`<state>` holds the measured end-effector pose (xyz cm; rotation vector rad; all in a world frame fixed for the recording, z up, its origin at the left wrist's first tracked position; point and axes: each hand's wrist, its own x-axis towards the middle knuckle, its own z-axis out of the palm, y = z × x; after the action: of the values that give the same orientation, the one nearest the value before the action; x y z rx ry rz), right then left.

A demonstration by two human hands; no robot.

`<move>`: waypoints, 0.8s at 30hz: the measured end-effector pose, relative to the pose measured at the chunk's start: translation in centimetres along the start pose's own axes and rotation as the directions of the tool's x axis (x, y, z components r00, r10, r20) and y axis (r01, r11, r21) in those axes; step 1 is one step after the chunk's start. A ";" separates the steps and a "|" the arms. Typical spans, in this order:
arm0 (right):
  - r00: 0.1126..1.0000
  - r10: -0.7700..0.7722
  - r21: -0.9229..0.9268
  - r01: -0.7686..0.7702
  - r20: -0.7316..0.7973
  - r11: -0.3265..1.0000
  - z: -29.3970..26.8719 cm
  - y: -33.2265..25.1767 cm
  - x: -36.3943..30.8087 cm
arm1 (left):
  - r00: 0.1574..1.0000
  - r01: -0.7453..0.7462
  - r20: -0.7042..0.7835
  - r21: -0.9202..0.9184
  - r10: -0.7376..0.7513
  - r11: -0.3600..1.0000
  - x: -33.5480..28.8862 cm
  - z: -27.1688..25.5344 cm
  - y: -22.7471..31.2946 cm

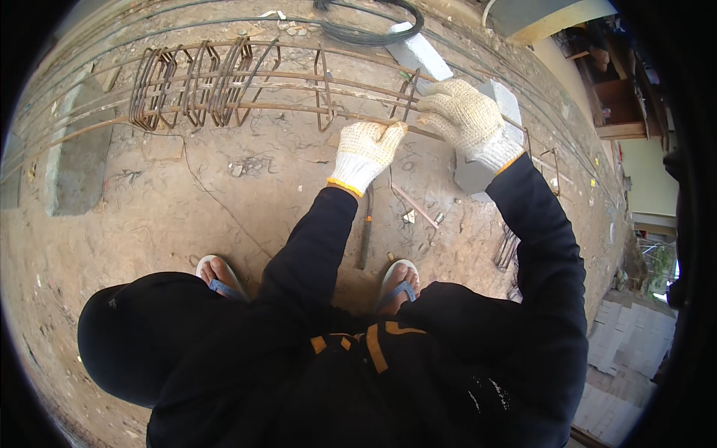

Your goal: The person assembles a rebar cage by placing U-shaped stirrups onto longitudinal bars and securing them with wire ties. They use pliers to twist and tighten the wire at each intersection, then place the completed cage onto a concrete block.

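Near side: the ground (pixel 187 194) left of the left hand (pixel 366 153) affords a low approach to the steel bars (pixel 295 107). A dark-handled tool (pixel 367 235) lies below that wrist, in the way. Leftward, bunched stirrups (pixel 237 78) obstruct sliding along the bars. A gap lies between the bunch and a single stirrup (pixel 328 89), crossed only by lengthwise bars. Between the hands, a further stirrup (pixel 411 95) restricts sideways movement. A grey block (pixel 470 178) obstructs low access beneath the right hand (pixel 467 119). Far side: a wire coil (pixel 373 33) and pale block (pixel 420 54) restrict reach.
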<state>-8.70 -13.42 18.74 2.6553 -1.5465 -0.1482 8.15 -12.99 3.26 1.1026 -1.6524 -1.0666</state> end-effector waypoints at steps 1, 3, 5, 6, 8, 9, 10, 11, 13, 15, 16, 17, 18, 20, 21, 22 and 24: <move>0.990 -0.110 -0.076 0.103 -0.094 0.992 -0.4 0.8 0.1 | 1.000 0.006 -0.007 -0.064 -0.007 0.998 -0.1 0.0 0.1; 0.967 -0.217 -0.116 0.202 -0.133 0.973 -0.1 1.9 0.5 | 0.999 0.035 0.011 -0.115 -0.034 0.993 -0.3 -0.1 0.3; 0.966 -0.254 -0.002 0.254 -0.044 0.967 1.1 2.4 1.4 | 0.996 0.086 0.047 -0.089 -0.082 0.992 -0.3 -0.2 0.4; 0.975 -0.222 0.014 0.222 -0.016 0.975 1.7 2.5 1.9 | 0.996 0.082 0.036 -0.099 -0.079 0.992 -0.4 -0.2 0.4; 0.977 -0.169 0.007 0.169 0.130 0.986 2.7 2.6 2.7 | 0.998 0.059 0.010 -0.164 -0.059 0.985 -0.3 -0.1 0.3; 0.969 -0.137 -0.014 0.143 0.205 0.990 3.0 2.6 2.9 | 0.998 0.059 0.009 -0.117 -0.058 0.991 -0.3 -0.1 0.2; 0.969 -0.139 -0.064 0.155 0.204 0.986 3.0 2.5 3.0 | 0.999 0.051 0.011 -0.115 -0.050 0.992 -0.3 -0.1 0.1; 0.969 -0.163 -0.027 0.171 0.183 0.985 3.0 2.3 2.9 | 0.999 0.045 0.014 -0.117 -0.043 0.992 -0.3 0.0 0.0; 0.977 -0.177 -0.032 0.182 0.122 0.983 2.7 1.7 2.4 | 0.999 -0.020 -0.028 -0.148 0.016 0.989 -0.3 0.1 -0.2; 0.978 -0.207 -0.150 0.209 0.028 0.966 2.5 0.9 1.9 | 0.999 0.008 -0.031 -0.175 -0.014 0.985 -0.5 0.3 -0.2; 0.975 -0.222 -0.208 0.220 0.015 0.953 2.4 0.5 1.6 | 0.997 0.071 -0.011 -0.186 -0.074 0.980 -0.6 0.4 -0.2; 0.993 -0.115 -0.169 0.110 -0.019 0.979 2.4 0.1 1.4 | 0.991 0.135 0.009 -0.198 -0.136 0.971 -0.7 0.5 -0.2; 1.000 0.007 -0.132 -0.008 -0.014 0.991 2.5 -0.3 1.2 | 0.995 0.101 -0.005 -0.169 -0.103 0.980 -0.8 0.6 -0.2; 0.997 0.071 -0.160 -0.073 -0.021 0.984 2.6 -0.7 1.0 | 0.999 0.026 -0.040 -0.139 -0.032 0.990 -0.8 0.8 -0.3; 0.999 0.013 -0.222 -0.020 -0.035 0.975 2.7 -0.8 0.8 | 0.999 0.020 -0.035 -0.067 -0.023 0.998 -0.8 0.9 -0.3; 0.999 -0.017 -0.298 0.008 -0.030 0.955 2.8 -0.8 0.8 | 0.999 0.012 -0.040 -0.025 -0.013 1.000 -0.7 1.0 -0.3; 0.997 -0.059 -0.332 0.038 -0.054 0.943 2.9 -0.7 0.9 | 0.998 -0.005 -0.056 0.016 0.006 1.000 -0.6 1.3 -0.4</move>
<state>-8.02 -13.86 15.71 2.4101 -1.3047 -0.2947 7.19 -12.26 2.40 1.1276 -1.6212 -1.0122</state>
